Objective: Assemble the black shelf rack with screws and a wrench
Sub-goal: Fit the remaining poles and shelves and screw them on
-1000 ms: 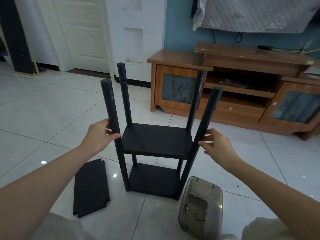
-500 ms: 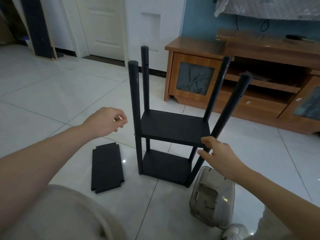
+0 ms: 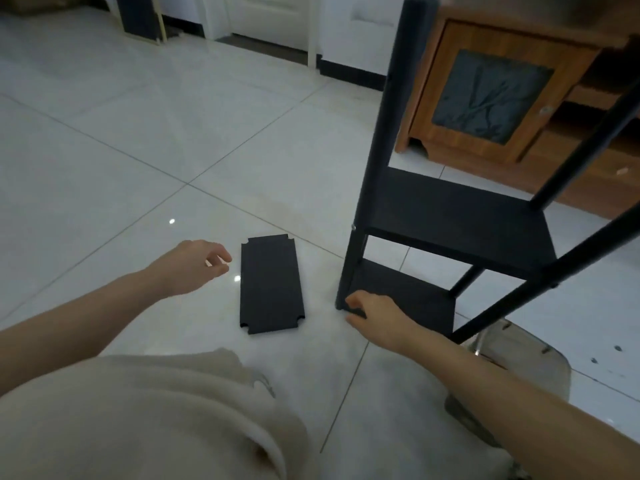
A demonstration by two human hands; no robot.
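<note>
The shelf rack (image 3: 450,209) is stood on the floor (image 3: 138,150), its lower corner gripped by the right hand (image 3: 375,313); the left hand (image 3: 194,268) is held loosely curled, empty, beside the loose panel (image 3: 272,284)

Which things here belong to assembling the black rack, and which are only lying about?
For the job: black shelf rack, held low by the right hand; loose shelf board beside the left hand; clear plastic box, probably for parts.
Lying about: wooden cabinet; white door.
</note>
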